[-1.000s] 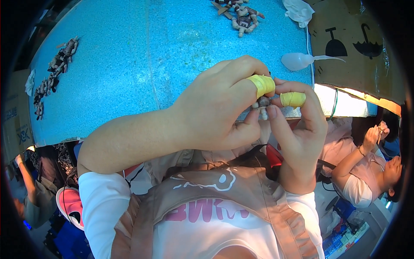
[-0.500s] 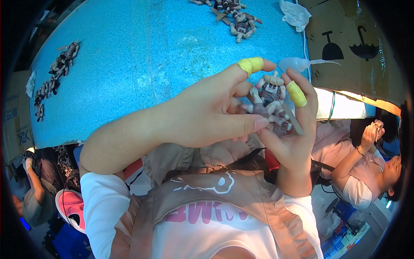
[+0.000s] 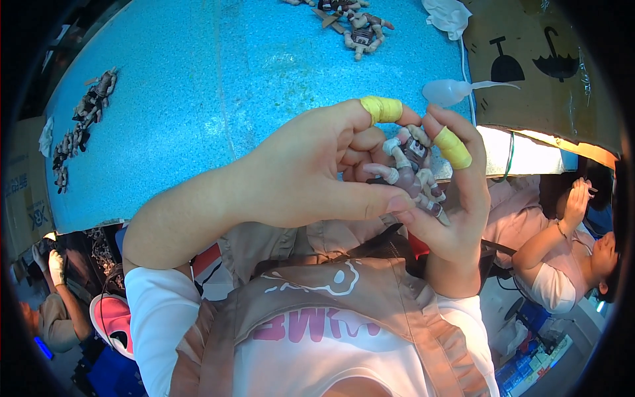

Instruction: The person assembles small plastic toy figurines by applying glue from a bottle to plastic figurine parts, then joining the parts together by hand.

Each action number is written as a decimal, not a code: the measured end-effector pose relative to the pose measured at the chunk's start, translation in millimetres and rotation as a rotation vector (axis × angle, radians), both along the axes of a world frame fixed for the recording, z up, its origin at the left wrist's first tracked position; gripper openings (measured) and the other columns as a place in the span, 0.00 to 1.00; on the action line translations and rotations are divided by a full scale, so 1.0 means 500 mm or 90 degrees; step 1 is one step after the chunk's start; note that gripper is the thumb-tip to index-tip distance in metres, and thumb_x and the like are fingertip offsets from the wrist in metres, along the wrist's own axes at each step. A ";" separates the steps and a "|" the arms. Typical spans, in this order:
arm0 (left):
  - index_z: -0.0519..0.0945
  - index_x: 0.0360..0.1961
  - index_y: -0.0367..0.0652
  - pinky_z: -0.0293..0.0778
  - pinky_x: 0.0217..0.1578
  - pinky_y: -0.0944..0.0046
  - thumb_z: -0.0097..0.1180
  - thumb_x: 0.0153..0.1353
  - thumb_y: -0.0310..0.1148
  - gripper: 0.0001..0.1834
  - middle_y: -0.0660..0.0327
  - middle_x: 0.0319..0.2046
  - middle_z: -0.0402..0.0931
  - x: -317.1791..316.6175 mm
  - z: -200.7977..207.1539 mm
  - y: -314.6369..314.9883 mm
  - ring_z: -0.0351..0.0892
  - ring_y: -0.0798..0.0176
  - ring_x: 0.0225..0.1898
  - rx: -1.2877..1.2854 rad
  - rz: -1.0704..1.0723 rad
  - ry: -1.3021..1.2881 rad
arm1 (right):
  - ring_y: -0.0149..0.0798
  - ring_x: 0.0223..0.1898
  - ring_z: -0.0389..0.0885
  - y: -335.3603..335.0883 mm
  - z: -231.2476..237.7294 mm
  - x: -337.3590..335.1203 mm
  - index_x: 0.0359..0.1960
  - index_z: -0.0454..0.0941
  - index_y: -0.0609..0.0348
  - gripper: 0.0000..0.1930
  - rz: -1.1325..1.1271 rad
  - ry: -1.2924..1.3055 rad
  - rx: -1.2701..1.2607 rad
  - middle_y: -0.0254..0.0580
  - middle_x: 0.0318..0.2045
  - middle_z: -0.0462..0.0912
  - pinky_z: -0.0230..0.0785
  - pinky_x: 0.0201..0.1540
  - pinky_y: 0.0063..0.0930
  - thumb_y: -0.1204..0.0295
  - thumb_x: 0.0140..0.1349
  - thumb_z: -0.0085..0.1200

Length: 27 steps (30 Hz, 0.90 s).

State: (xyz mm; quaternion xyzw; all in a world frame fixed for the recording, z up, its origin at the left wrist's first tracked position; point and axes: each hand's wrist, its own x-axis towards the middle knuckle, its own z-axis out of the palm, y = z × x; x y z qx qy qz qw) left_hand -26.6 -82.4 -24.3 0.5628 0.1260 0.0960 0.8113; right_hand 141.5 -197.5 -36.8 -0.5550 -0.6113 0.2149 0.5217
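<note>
Between my two hands is a small toy figure (image 3: 413,162) in brown and cream, tilted, with jointed limbs. My left hand (image 3: 337,165) comes in from the left, its thumb and fingertips closed on the figure's lower body and head end. On the other side, my right hand (image 3: 456,198) supports it with the thumb below and the index finger near the top. Yellow tape wraps the index finger of each hand. Part of the figure is hidden behind my fingers.
Several similar figures (image 3: 360,36) lie at the far side of the blue table (image 3: 198,86), and more figures (image 3: 86,119) at its left. A squeeze bottle (image 3: 450,91), crumpled tissue (image 3: 448,16) and cardboard box (image 3: 529,73) are on the right. A co-worker (image 3: 549,258) sits at the right.
The figure has turned in my fingers, and its legs show differently. My hands remain close around it. The view has shifted slightly.
</note>
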 end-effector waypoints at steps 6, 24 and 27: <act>0.56 0.60 0.35 0.67 0.52 0.65 0.58 0.52 0.21 0.36 0.54 0.52 0.68 0.002 -0.005 -0.004 0.71 0.64 0.51 -0.014 -0.009 -0.057 | 0.48 0.52 0.68 0.003 0.005 0.011 0.49 0.71 0.64 0.35 0.016 -0.058 0.023 0.51 0.50 0.68 0.60 0.55 0.42 0.66 0.34 0.69; 0.58 0.57 0.40 0.71 0.44 0.69 0.65 0.44 0.23 0.39 0.55 0.45 0.73 -0.010 0.011 0.002 0.75 0.66 0.45 0.048 -0.014 0.022 | 0.50 0.50 0.69 -0.004 -0.001 -0.007 0.48 0.70 0.66 0.36 0.018 0.048 -0.013 0.52 0.46 0.73 0.61 0.54 0.44 0.61 0.34 0.70; 0.58 0.57 0.40 0.71 0.44 0.68 0.65 0.44 0.23 0.39 0.55 0.44 0.74 -0.009 0.007 0.004 0.76 0.66 0.44 0.065 -0.019 0.006 | 0.50 0.49 0.70 -0.001 -0.004 -0.003 0.47 0.70 0.67 0.36 0.032 -0.004 0.039 0.51 0.45 0.74 0.62 0.53 0.44 0.61 0.35 0.70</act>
